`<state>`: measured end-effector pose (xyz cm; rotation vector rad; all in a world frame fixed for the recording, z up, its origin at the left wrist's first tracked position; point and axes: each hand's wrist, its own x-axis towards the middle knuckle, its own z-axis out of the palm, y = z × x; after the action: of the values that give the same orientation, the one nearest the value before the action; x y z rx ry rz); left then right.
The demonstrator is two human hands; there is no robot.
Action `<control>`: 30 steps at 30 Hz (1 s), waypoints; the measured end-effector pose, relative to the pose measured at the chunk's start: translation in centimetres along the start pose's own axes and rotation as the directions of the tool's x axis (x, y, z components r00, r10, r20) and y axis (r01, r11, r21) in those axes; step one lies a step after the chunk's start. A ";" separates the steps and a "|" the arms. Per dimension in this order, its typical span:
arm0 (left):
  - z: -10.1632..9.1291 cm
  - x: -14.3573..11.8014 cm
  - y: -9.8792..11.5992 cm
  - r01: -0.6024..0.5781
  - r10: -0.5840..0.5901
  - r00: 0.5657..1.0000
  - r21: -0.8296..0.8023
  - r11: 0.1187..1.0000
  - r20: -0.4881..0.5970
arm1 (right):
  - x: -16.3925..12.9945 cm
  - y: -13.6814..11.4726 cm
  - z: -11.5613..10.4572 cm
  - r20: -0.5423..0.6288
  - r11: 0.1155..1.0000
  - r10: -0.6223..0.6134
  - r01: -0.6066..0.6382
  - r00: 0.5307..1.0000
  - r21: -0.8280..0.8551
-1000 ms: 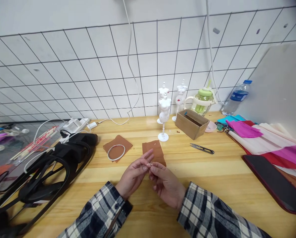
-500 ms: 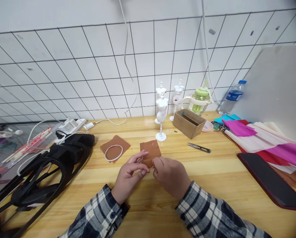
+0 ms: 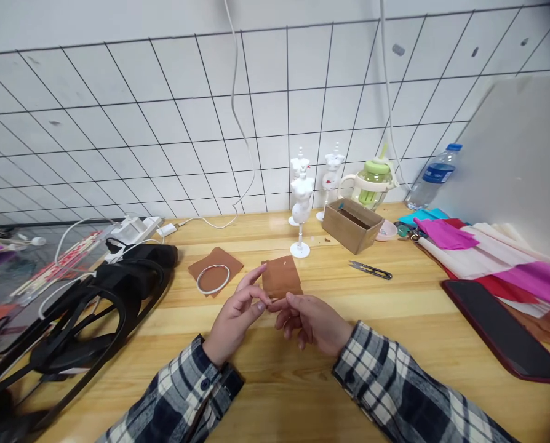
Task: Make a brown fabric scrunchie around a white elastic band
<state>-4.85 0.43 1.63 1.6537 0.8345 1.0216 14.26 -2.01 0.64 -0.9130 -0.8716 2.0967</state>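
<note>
My left hand [image 3: 238,319] is closed in a pinch, thumb and index finger meeting at their tips. Whatever lies between them is too small to make out. My right hand [image 3: 318,323] reaches in from the other side, its index finger stretched out to touch the left fingertips. Its other fingers are loosely bent and apart, and I see nothing held in them. Just behind both hands a square of brown cloth [image 3: 282,275] lies on the wooden table, with tiny white specks near its far edge. A second brown cloth [image 3: 219,255] lies further left, with a pale ring [image 3: 213,291] on it.
White mini dress forms [image 3: 301,200] stand behind the cloth, near a cardboard box [image 3: 352,231] and a green-lidded jug [image 3: 374,181]. Thread snips [image 3: 370,271] lie right of the hands. A phone [image 3: 501,332] and coloured fabrics [image 3: 487,252] fill the right; black straps [image 3: 109,307] lie left.
My right hand has unfolded from a closed pinch, its index finger now stretched to the left fingertips. My left hand keeps its pinch. The view has shifted slightly.
</note>
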 end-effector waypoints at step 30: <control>-0.4 0.0 0.1 -0.242 0.171 0.970 0.675 0.697 0.172 | 0.5 0.7 -0.4 -0.195 0.791 -0.318 0.146 0.928 -0.594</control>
<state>-5.19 0.55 1.80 2.4707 1.0613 0.8012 14.10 -1.82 -0.28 -1.2977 -1.4126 1.4451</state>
